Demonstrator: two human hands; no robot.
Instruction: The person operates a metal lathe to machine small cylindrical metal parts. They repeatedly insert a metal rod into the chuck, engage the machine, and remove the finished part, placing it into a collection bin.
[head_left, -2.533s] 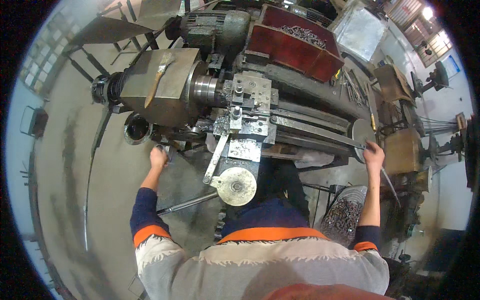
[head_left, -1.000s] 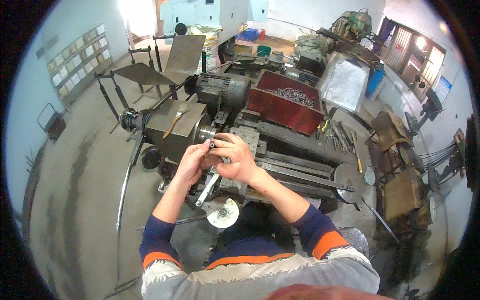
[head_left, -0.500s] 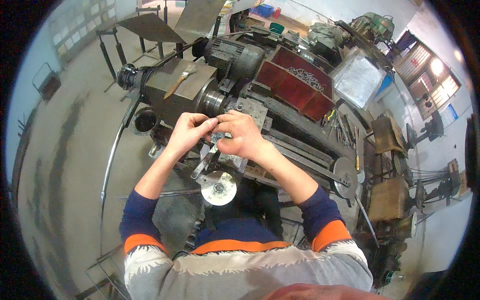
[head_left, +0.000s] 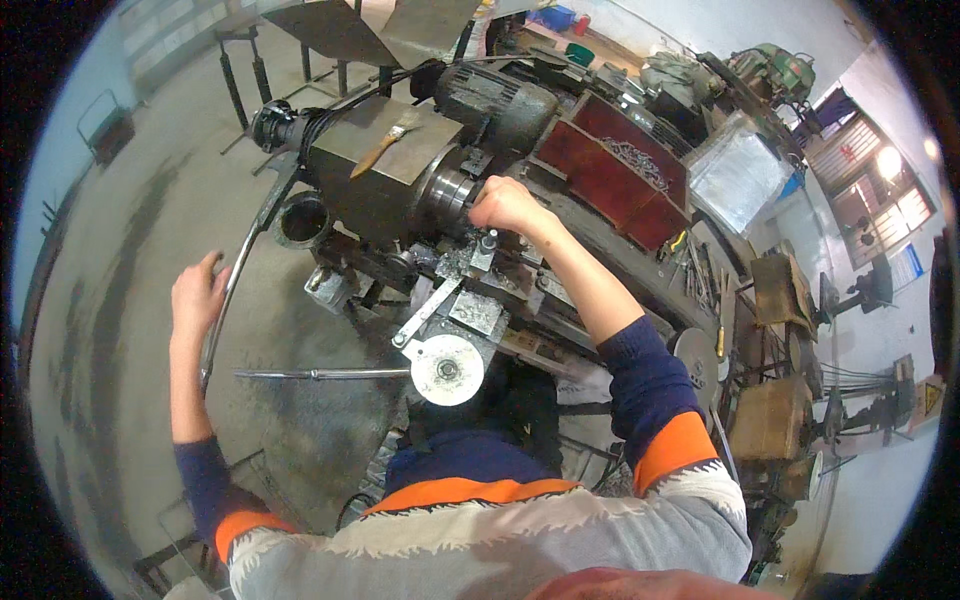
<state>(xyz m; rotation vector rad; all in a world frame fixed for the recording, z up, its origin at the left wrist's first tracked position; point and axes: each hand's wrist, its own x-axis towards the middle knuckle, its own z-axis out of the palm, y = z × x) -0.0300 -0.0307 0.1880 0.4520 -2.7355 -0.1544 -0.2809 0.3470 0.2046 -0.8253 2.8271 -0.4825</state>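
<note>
Left hand (head_left: 199,292): swung out since earlier to nine o'clock, beside the long lever (head_left: 274,198), fingers loosely parted.
Right hand (head_left: 503,206): twelve o'clock, at the spindle (head_left: 447,192); fingers bunched, contents I cannot tell.
Spindle: between eleven and twelve; I judge work there now one-handed.

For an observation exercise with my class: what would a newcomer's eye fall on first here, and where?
Probably the right hand, bunched at the end of the shiny spindle near the middle, with the left hand out to the left by a long bar. Next, perhaps, the red bin of metal parts farther back, and the pale disc in front.
</note>
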